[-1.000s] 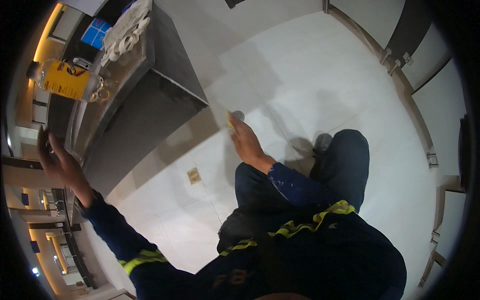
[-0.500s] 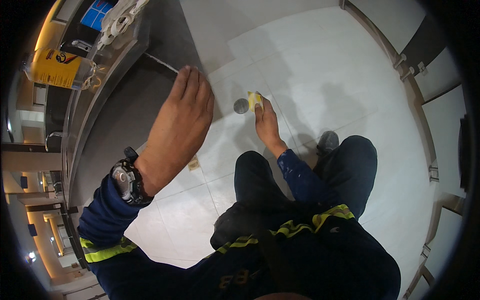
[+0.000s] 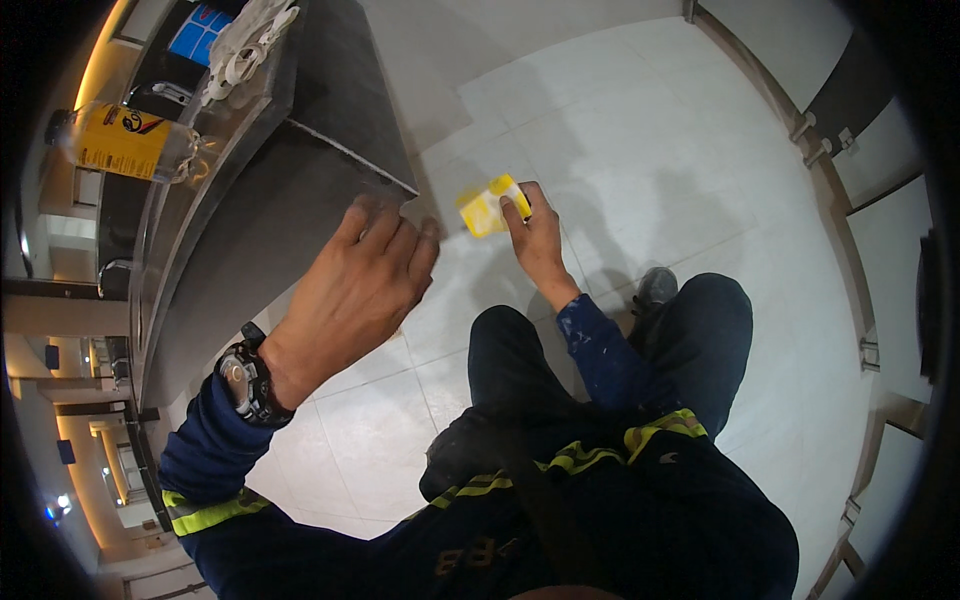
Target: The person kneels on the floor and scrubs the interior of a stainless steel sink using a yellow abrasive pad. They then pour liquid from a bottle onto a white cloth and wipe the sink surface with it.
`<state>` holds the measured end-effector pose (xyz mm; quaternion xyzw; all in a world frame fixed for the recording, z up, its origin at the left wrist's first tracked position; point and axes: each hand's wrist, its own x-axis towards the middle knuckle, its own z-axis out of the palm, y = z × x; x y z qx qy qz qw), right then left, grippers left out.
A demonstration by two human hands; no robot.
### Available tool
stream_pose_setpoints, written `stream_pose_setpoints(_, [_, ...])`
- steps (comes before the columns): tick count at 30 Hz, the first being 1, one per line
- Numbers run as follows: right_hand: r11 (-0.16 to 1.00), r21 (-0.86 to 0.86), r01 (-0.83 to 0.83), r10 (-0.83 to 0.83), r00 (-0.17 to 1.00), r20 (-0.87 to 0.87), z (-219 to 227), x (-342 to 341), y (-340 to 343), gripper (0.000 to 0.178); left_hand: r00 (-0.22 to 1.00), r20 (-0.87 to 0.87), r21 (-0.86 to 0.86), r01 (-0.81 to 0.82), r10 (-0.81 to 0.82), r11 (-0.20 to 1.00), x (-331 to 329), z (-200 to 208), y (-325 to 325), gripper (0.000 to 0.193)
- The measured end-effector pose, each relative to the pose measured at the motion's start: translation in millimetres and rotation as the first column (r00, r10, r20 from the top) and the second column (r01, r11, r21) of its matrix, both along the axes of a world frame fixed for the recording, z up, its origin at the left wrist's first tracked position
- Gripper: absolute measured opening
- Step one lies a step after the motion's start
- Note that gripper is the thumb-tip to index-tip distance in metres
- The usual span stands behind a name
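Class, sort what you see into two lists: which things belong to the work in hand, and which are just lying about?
Likely in use:
- yellow-and-white piece, held in the right hand
- dark panel, nearest the left hand

Apparently just lying about:
- bottle with a yellow label
- off-white fabric bundle
- blue item beside it

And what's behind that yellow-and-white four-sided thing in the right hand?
Past the edges of the yellow-and-white four-sided thing, I see pale tiled floor. Whatever is directly behind it is covered, so I can't tell.
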<state>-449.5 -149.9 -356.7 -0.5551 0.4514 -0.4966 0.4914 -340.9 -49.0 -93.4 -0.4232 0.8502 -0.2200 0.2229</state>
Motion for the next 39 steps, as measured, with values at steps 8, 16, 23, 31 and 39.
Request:
stream_pose_setpoints(8, [1.000,-0.023,-0.002,0.004,0.996,0.088,-23.1,8.3,-6.9,0.019,0.996,0.091,-0.243,0.012,0.010,0.970,8.5,13.3,-55.9,0.044])
stream_pose_setpoints(16, [0.999,-0.009,-0.042,0.043,0.989,0.139,-12.4,10.4,-11.6,0.022,0.999,-0.047,-0.253,0.005,-0.018,0.967,-0.7,29.0,-77.3,0.052])
stream_pose_setpoints(23, [0.965,-0.038,-0.261,0.263,0.963,0.055,72.6,-46.1,-3.8,0.028,0.879,-0.326,-0.350,0.231,-0.349,0.908,26.4,62.3,11.9,0.052])
stream_pose_setpoints(31, [0.932,-0.232,-0.280,0.274,0.960,-0.059,125.2,8.4,-17.3,0.038,0.601,-0.773,-0.621,-0.652,-0.203,0.435,271.3,132.6,32.3,0.041])
stream_pose_setpoints(39, [0.954,-0.248,-0.169,0.223,0.953,0.206,103.9,36.5,-21.0,0.041,0.272,-0.928,-0.072,-0.801,0.253,0.594,313.0,103.6,9.8,0.051])
